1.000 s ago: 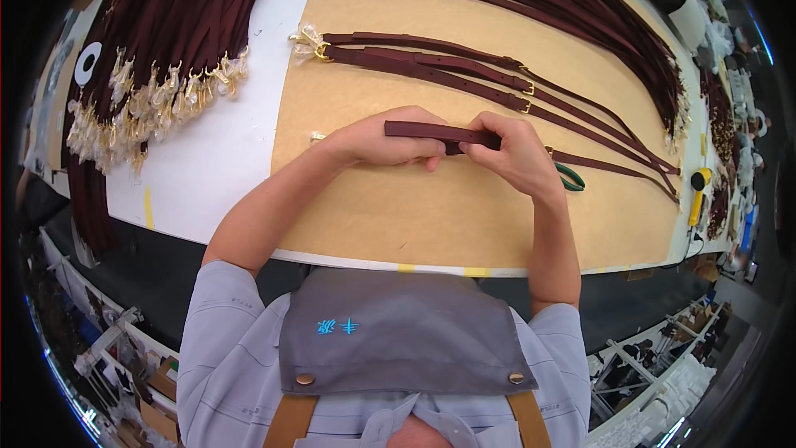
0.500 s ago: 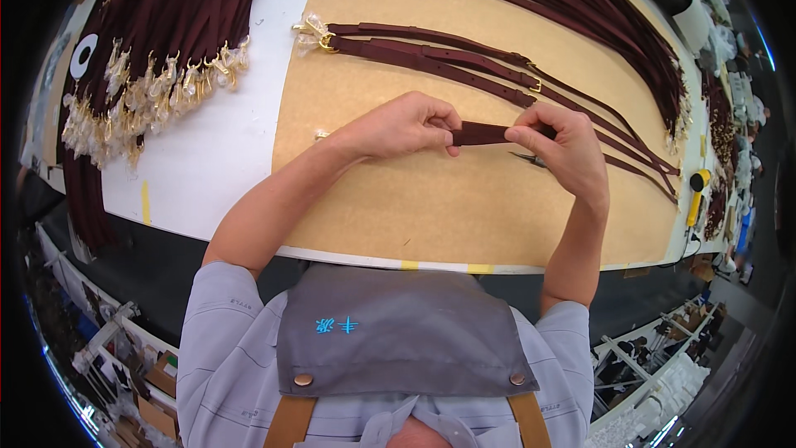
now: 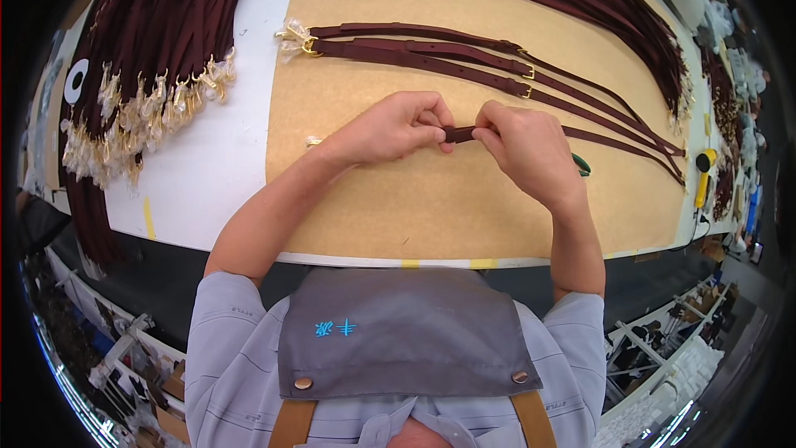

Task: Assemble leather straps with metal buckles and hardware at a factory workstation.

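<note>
The left hand [image 3: 406, 126] and right hand [image 3: 526, 145] both pinch the strap [image 3: 461, 134] over the brown sheet [image 3: 431, 207], a short length showing between them, so this one looks unfinished. Just beyond lie buckled straps [image 3: 502, 84], seemingly done; farther out, the right-hand pile [image 3: 613, 33] and left-hand bundle [image 3: 174, 25] hold many more, though whether those are finished I cannot tell.

a white table [image 3: 182, 191] bears a tan sheet [image 3: 398, 211] at right. bundled maroon straps [image 3: 178, 25] lie far left.
</note>
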The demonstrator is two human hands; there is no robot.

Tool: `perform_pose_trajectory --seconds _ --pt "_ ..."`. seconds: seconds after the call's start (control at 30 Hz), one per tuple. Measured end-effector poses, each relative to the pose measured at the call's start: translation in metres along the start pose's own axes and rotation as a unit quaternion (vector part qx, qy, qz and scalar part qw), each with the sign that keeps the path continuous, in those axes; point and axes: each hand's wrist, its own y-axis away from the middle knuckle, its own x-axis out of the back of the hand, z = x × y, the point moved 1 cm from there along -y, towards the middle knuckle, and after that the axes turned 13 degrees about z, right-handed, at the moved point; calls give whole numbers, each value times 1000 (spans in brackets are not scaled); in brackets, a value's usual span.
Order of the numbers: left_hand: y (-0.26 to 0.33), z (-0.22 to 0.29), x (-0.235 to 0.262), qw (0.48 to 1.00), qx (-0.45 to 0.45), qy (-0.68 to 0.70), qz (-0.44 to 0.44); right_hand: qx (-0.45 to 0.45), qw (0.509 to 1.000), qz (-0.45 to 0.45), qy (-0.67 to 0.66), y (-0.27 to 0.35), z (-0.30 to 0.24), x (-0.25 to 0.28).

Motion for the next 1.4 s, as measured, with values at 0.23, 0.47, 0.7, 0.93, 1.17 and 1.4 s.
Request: perform_pose_trajectory --seconds 0.23,0.47,0.7,0.93,1.17,1.4 --pt "0 1 0 1000 11 -1 3 -6 999 32 1 5 -4 -9" --pt "-1 -8 -2 999 -46 -25 2 36 995 -23 95 5 -13 -11" --pt "4 0 -1 999 -37 -20 7 -74 990 -9 -119 2 -3 -10" --pt "7 4 -3 999 -24 -21 25 -116 986 -55 -103 1 -11 -3" --pt "5 2 -4 1000 -9 -16 21 -67 990 -64 -107 -1 -7 -5" --pt "5 -2 -5 998 -39 -28 32 -77 977 -100 -170 -8 -1 -5"
